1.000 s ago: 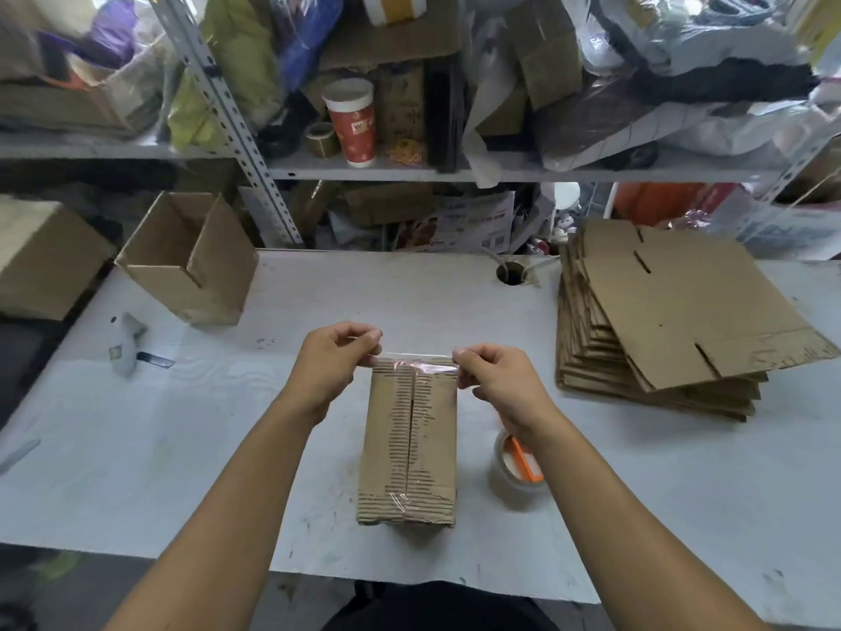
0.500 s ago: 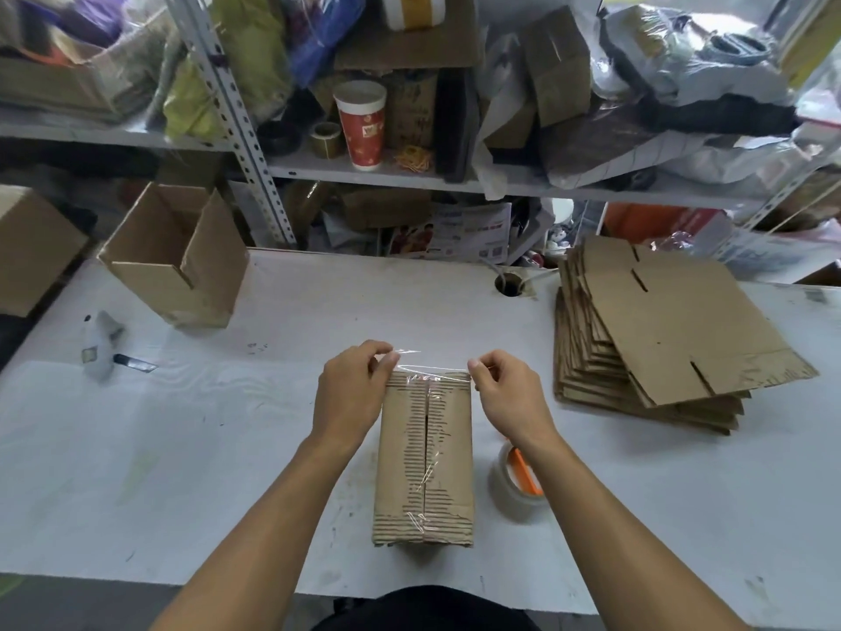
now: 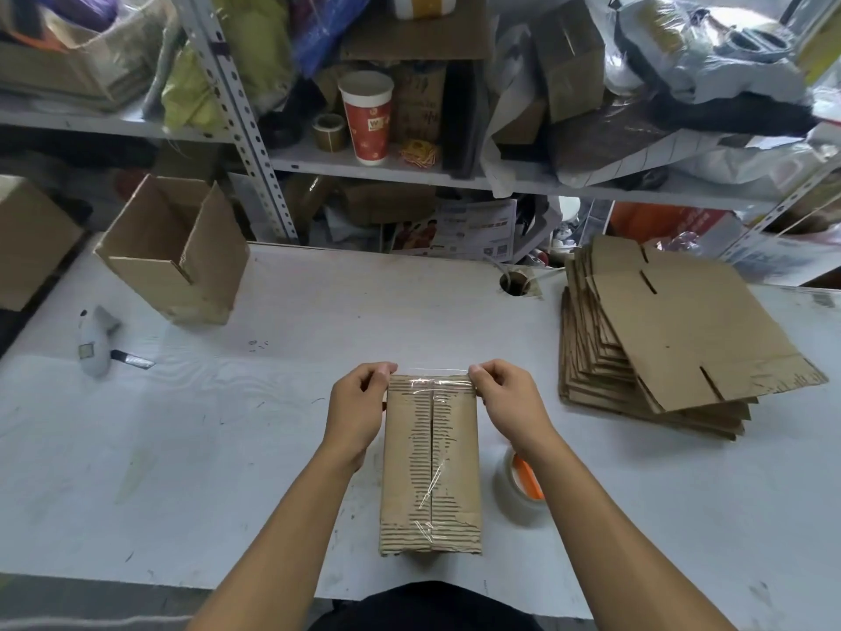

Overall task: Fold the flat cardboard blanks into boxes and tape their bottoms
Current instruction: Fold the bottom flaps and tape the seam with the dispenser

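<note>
Tape strip (image 3: 430, 374) now lower, both hands (image 3: 357, 409) (image 3: 507, 403) pinching it onto box (image 3: 430, 466) w/ taped seam.

bare table (image 3: 318, 339) left and ahead, tape roll (image 3: 519, 494) just right, blank stack (image 3: 673, 339) farther right
</note>
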